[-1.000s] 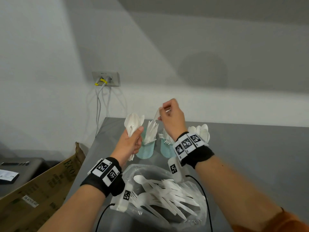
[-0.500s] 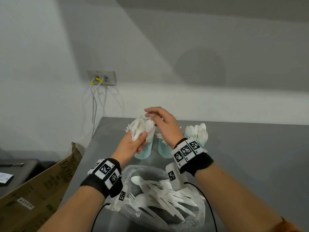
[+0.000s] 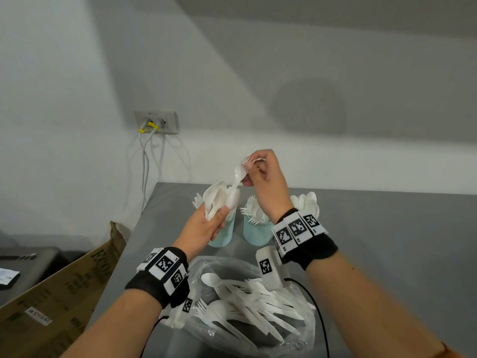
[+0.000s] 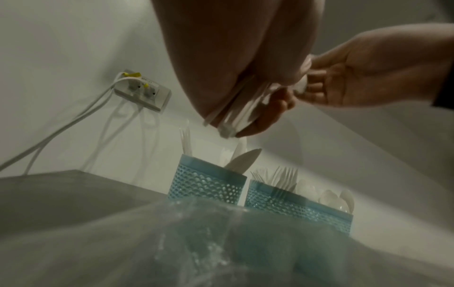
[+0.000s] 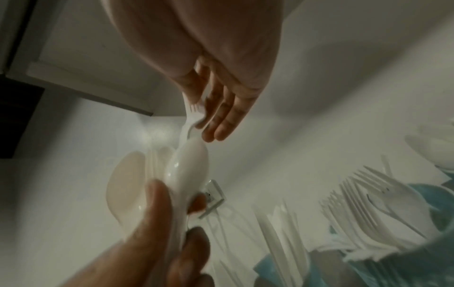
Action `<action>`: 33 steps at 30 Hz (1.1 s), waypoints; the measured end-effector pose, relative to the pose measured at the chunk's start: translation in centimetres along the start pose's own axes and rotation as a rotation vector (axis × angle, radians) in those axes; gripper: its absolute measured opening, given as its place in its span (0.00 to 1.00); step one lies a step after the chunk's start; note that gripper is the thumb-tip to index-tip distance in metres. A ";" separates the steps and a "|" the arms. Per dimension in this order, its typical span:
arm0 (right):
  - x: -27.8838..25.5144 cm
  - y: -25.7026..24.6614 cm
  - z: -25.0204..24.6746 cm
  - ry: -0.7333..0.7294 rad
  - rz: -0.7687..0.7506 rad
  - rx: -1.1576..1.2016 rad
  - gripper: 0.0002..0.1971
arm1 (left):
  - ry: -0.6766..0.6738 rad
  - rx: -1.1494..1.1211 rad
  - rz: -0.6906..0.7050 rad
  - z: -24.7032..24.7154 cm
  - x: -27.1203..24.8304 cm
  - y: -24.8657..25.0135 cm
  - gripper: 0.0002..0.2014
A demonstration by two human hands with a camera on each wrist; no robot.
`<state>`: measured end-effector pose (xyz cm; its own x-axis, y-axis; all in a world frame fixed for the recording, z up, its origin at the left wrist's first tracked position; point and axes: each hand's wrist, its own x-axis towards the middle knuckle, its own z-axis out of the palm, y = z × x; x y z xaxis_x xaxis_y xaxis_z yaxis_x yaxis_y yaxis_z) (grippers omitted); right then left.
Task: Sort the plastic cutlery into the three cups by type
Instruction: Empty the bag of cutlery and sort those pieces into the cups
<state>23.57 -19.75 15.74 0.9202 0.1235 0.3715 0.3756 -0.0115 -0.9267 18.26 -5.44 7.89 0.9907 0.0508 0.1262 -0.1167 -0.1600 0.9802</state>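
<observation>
Head view alone shows the bag (image 3: pixel 304 329); three cups (image 3: pixel 254 232); left hand (image 3: pixel 204 228) grips spoons (image 3: pixel 215 200), right hand (image 3: pixel 265 182) pinches a fork (image 3: pixel 238 174).

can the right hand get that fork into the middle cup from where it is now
Probably yes. The right hand pinches a fork by its head, just above and behind the middle cup. That cup already bristles with forks, yet its mouth looks open from above. The fork's handle may still sit in the left hand.

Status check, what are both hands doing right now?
Left hand grips spoon bunch. Right hand pinches a fork by its tines, above the cups. Nothing in the way.
</observation>
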 end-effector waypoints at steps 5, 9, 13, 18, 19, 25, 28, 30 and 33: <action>0.6 -2.7 -1.0 0.106 -0.136 0.066 0.09 | 0.009 0.144 -0.003 0.1 0.0 -0.3 0.09; 0.3 -2.2 -1.6 -0.020 -0.094 -0.084 0.05 | -0.006 0.198 0.040 0.4 0.0 0.4 0.10; -0.5 -0.7 -1.9 -0.270 0.036 -0.357 0.12 | -0.048 0.248 0.085 0.8 0.3 0.7 0.07; -0.9 -0.9 -2.2 -0.357 0.110 -0.393 0.09 | -0.065 0.344 0.100 1.7 0.9 1.2 0.05; -0.8 -0.9 -2.3 -0.344 0.092 -0.401 0.07 | -0.055 0.338 0.086 1.9 0.9 1.4 0.05; -0.3 -1.2 -3.4 -0.195 -0.066 -0.468 0.04 | -0.089 0.247 0.057 3.6 1.2 2.3 0.05; 0.1 -2.1 -4.5 -0.084 -0.161 -0.413 0.03 | -0.102 0.278 0.058 4.3 1.6 2.4 0.08; 0.5 -3.0 -5.6 0.013 -0.216 -0.372 0.02 | -0.106 0.318 0.060 4.5 1.8 2.3 0.10; 1.1 -4.4 -7.6 0.195 -0.274 -0.356 0.02 | -0.062 0.347 0.041 4.6 2.1 1.8 0.07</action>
<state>23.79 -27.12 20.72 0.7728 -0.0186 0.6344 0.5901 -0.3469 -0.7290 20.47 -10.17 9.21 0.9892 -0.0208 0.1449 -0.1366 -0.4865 0.8629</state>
